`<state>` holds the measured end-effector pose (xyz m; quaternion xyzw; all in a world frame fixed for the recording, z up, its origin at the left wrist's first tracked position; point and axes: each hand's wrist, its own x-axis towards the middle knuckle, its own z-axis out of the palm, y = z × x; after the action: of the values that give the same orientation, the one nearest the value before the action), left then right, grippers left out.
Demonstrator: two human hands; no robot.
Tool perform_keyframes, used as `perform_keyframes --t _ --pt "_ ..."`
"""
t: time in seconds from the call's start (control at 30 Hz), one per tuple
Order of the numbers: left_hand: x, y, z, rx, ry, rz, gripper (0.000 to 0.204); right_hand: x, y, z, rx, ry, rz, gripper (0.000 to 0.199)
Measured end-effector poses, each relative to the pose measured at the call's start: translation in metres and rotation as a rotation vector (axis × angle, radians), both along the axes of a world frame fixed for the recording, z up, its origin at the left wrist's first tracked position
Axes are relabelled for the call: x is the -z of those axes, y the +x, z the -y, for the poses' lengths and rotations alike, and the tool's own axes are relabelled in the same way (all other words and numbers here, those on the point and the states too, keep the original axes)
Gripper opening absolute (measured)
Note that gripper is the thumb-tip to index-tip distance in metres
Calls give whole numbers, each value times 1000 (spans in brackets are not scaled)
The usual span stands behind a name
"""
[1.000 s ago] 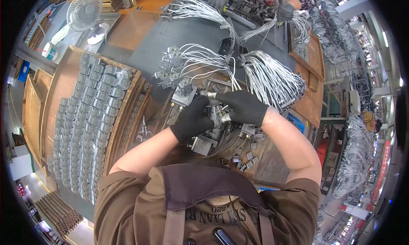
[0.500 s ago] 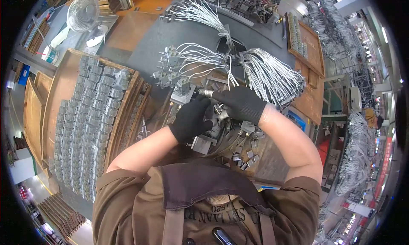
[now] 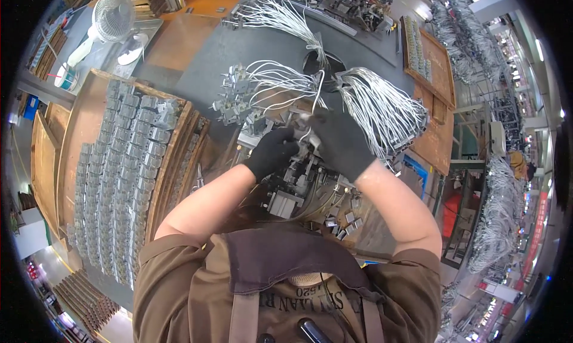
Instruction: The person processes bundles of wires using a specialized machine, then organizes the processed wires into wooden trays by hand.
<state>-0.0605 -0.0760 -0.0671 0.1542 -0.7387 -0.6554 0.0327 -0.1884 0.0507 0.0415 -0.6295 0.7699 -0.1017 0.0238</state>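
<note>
Both hands wear black knit gloves and meet over a small metal fixture [image 3: 292,179] on the workbench. My right hand [image 3: 343,143] has its fingers closed round a white cable [image 3: 303,135], whose short length shows between the two hands. My left hand [image 3: 271,153] is closed at the left of that cable, fingertips almost touching the right hand's; what they pinch is hidden. Just beyond lies a cluster of small grey metal housings [image 3: 236,95] with white cables [image 3: 283,83] leading off it. A thick bundle of white cables [image 3: 379,104] fans out past my right hand.
At left stands a wooden tray [image 3: 80,119] with rows of grey metal housings [image 3: 128,158]. Small metal pieces [image 3: 349,222] lie right of the fixture. Another cable bundle [image 3: 280,20] and a dark round holder [image 3: 325,65] are farther back. A white fan [image 3: 113,16] stands far left.
My right hand has turned and moved slightly, its fingers now pointing away from me, and a white cable shows between the hands. The left hand has shifted a little right.
</note>
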Motion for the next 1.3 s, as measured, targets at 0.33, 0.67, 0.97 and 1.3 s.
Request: perform_keyframes --t 0.33,0.67,0.97,1.3 --pt "13 16 -26 51 97 -100 13 33 32 -47 94 72 186 43" --pt "-18 25 -24 148 140 0 57 42 24 -50 13 153 64 26" --pt "-13 28 -23 96 -510 -115 55 59 26 -38 27 359 150 28" --pt "8 5 -28 67 -493 121 35 76 21 -46 201 -46 116 31"
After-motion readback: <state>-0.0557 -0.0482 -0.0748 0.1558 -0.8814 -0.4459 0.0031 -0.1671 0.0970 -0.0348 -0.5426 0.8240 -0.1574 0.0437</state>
